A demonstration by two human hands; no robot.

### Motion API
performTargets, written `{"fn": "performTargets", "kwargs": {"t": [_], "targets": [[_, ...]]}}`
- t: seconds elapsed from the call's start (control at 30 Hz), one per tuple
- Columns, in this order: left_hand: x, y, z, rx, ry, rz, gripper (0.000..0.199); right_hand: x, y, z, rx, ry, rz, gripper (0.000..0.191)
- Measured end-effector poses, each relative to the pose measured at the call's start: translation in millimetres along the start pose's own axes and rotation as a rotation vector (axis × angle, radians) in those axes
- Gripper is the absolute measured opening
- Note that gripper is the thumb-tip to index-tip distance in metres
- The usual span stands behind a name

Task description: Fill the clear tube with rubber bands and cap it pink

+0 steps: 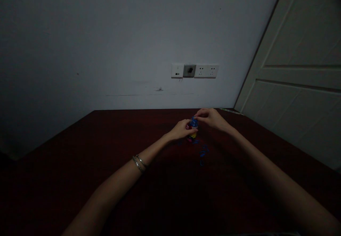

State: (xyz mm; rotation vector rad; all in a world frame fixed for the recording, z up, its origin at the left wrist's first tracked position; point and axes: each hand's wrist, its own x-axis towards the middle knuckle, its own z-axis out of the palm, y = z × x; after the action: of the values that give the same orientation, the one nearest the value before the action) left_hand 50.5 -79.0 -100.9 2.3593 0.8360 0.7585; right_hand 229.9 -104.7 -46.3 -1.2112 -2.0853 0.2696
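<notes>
A small upright container (pixel 194 125) stands on the dark red table, with blue at its top and yellow and pink lower down. It looks like a little see-through jar of coloured rubber bands, but the dim light blurs its details. My left hand (pixel 182 129) is wrapped round its left side, thumb across the front. At its top, my right hand (pixel 209 117) has thumb and fingers pinched together against the blue part. What lies inside that pinch is too small to make out. Several loose blue rubber bands (pixel 203 152) lie on the table just in front of the container.
The dark red tabletop (pixel 119 129) meets a pale wall (pixel 119 44) at the back. Sockets and a switch panel (pixel 195 70) sit on the wall above my hands. A panelled white door (pixel 301 76) rises along the right side.
</notes>
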Motion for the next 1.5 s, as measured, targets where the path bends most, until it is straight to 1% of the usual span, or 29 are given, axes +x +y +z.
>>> {"fn": "performTargets", "kwargs": {"t": [0.1,0.17,0.23,0.37,0.47,0.53,0.63,0.7,0.77,0.83,0.93,1.13,1.3,1.4,1.5], "targets": [[1,-4,4.4,0.014,0.018,-0.024,0.035,0,2,-1,-0.086,-0.014,-0.047,0.022],[2,-5,6.0,0.011,0.034,-0.03,0.036,2,4,0,-0.13,-0.047,-0.043,0.024],[2,-6,6.8,0.001,0.039,-0.031,0.036,4,7,4,-0.146,-0.08,0.006,0.028],[3,-6,7.2,-0.01,0.058,-0.031,0.033,7,8,15,-0.196,-0.096,0.137,0.037],[4,-6,7.3,-0.011,0.078,-0.028,0.031,9,2,19,-0.247,-0.157,0.158,0.045],[4,-7,7.3,-0.021,0.091,-0.037,0.029,9,-6,18,-0.274,-0.194,0.158,0.049],[3,-8,7.0,-0.053,0.092,-0.048,0.029,9,-16,14,-0.322,-0.214,0.159,0.053],[2,-8,6.3,-0.078,0.078,-0.046,0.03,9,-20,12,-0.351,-0.196,0.148,0.053],[2,-8,5.1,-0.095,0.066,-0.035,0.031,9,-20,11,-0.37,-0.149,0.126,0.053],[2,-6,3.6,-0.098,0.057,-0.014,0.029,9,-18,11,-0.388,-0.108,0.081,0.05],[2,-4,1.3,-0.078,0.045,0.003,0.029,10,-14,10,-0.412,-0.096,-0.006,0.046],[1,-4,-0.6,-0.029,0.047,0.011,0.041,8,-11,8,-0.375,-0.065,-0.066,0.035],[0,-5,0.6,-0.054,0.033,0.003,0.049,5,-15,5,-0.324,-0.015,-0.092,0.032],[-2,-4,0.7,-0.084,0.027,-0.007,0.056,2,-17,1,-0.282,0.047,-0.121,0.033],[-5,-3,-4.2,-0.105,0.024,-0.038,0.065,-8,-15,-4,-0.235,0.16,-0.106,0.032]]}}
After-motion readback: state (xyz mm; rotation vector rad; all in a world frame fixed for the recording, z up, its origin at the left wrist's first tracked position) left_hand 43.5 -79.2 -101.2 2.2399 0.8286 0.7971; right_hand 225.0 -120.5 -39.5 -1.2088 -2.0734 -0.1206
